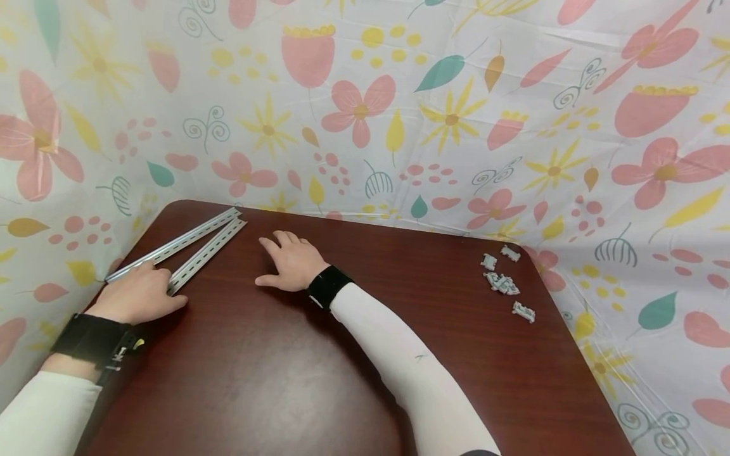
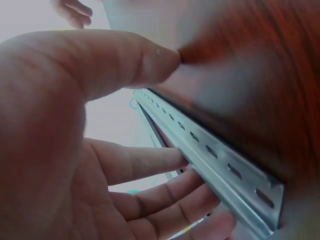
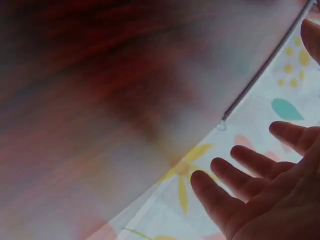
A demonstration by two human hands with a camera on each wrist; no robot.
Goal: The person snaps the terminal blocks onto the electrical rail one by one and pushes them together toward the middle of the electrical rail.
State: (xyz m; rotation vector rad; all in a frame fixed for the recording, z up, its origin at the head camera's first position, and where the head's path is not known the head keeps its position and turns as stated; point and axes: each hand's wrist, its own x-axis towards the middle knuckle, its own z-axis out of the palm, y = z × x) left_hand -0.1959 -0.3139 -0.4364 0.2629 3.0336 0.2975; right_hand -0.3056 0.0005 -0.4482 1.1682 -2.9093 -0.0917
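Table (image 1: 274, 373) spread beneath everything. Two rails (image 1: 210, 256) converged beyond the fingers of the left hand (image 1: 137, 294), bare along their visible lengths; those fairly straight fingers touched one, thumb clear of it. The right hand (image 1: 293, 263) was empty, fingers spread. Parts (image 1: 502, 284) lay loose well right of its fingers; work seemed barely begun, nothing joined.
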